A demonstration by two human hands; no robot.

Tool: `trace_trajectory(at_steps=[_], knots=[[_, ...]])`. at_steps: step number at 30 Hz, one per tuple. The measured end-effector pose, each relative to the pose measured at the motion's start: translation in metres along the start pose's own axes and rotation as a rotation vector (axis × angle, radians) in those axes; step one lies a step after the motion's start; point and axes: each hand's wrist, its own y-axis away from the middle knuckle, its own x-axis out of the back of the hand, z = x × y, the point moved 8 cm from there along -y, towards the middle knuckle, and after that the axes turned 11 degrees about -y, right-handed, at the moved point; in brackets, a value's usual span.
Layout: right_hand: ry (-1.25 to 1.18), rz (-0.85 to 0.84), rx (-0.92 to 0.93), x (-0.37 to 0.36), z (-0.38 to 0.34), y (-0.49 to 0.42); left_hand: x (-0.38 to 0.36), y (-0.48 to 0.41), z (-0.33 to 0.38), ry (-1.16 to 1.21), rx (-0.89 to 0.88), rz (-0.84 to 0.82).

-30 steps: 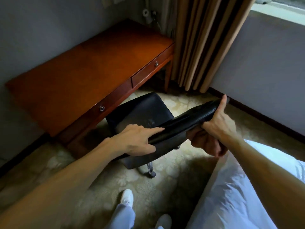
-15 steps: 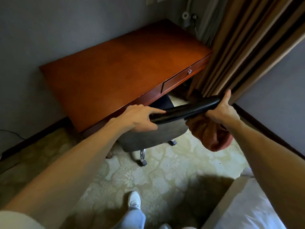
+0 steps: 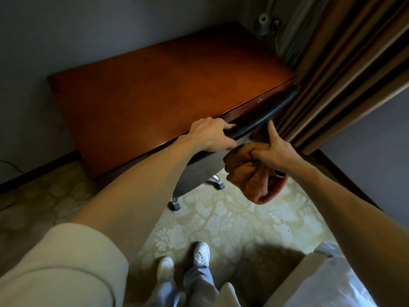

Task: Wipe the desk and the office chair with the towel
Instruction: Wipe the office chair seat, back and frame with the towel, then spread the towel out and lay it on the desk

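Beside the bench (image 3: 166,85), the left hand (image 3: 210,135) grips the top of the office chair (image 3: 197,173), likely to steady it, while the right hand (image 3: 276,155) pinches the towel (image 3: 254,182) close by, ready to wipe.

A bedroom, shown by desk (image 3: 155,85), curtains (image 3: 345,74), carpet (image 3: 239,220) and bed (image 3: 332,286).

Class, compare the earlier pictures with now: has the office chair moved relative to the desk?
Yes. The office chair has gone in towards the desk: its backrest top now lies along the desk's front edge.
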Motion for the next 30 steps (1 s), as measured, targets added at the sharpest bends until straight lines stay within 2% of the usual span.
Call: trace_trajectory(at_steps=[3, 7, 12, 15, 20, 25, 30], knots=[[0.081, -0.074, 0.043, 0.000, 0.012, -0.005, 0.008, -0.025, 0.003, -0.007, 0.009, -0.042], [0.180, -0.076, 0.068, -0.001, 0.031, -0.014, 0.011, -0.030, -0.018, 0.012, 0.050, -0.110], [0.041, -0.058, 0.001, -0.011, 0.057, -0.025, 0.003, -0.011, -0.047, 0.117, 0.137, -0.103], [-0.019, -0.037, -0.032, -0.014, 0.066, -0.026, 0.006, -0.007, -0.043, 0.099, 0.120, -0.022], [-0.141, -0.060, -0.056, -0.025, 0.074, -0.018, 0.012, 0.004, -0.036, 0.238, 0.078, 0.061], [-0.173, -0.081, -0.053, -0.048, 0.064, 0.002, 0.023, 0.027, -0.048, 0.232, 0.064, 0.036], [-0.162, -0.035, -0.004, -0.078, 0.025, 0.023, 0.024, 0.055, -0.083, 0.269, 0.050, -0.105]])
